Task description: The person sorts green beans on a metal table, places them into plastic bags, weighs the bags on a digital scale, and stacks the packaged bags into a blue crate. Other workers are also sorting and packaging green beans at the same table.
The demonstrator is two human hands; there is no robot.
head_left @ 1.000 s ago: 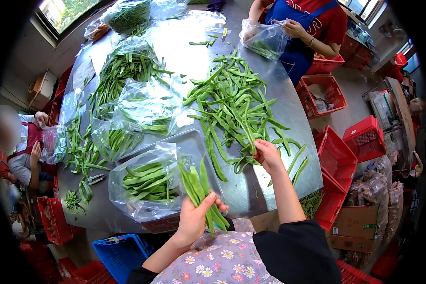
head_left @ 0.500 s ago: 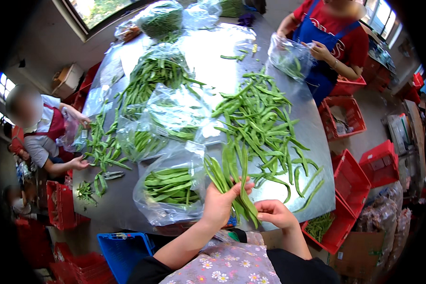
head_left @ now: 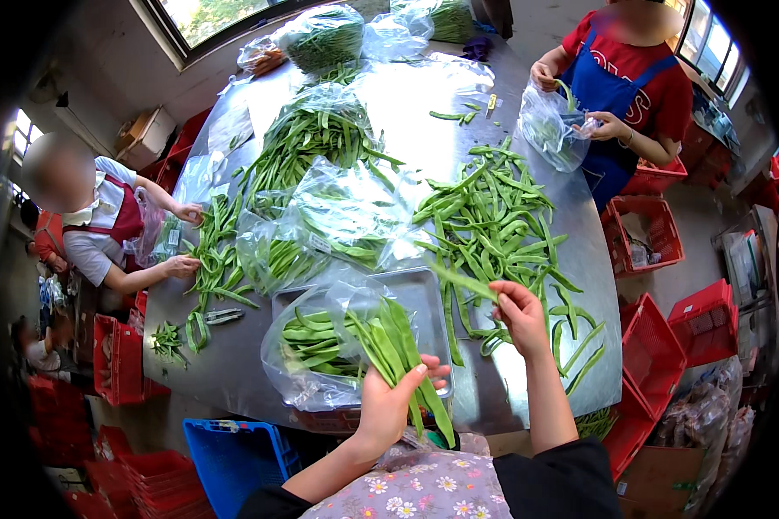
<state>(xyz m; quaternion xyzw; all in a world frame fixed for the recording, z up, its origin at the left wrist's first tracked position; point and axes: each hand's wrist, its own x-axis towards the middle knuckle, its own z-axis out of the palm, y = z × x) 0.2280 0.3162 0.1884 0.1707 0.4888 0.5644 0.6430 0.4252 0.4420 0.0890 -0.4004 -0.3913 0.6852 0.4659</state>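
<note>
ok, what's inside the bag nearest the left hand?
Flat green beans show. The bundle in the left hand hides part of the bag at right; lower layers are covered.

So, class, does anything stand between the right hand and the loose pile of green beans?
Nothing visible does. The right hand, pinching a single bean, is by the pile's near side; the loose pile is uncovered, and the nearest clear bag sits off to the left.
</note>
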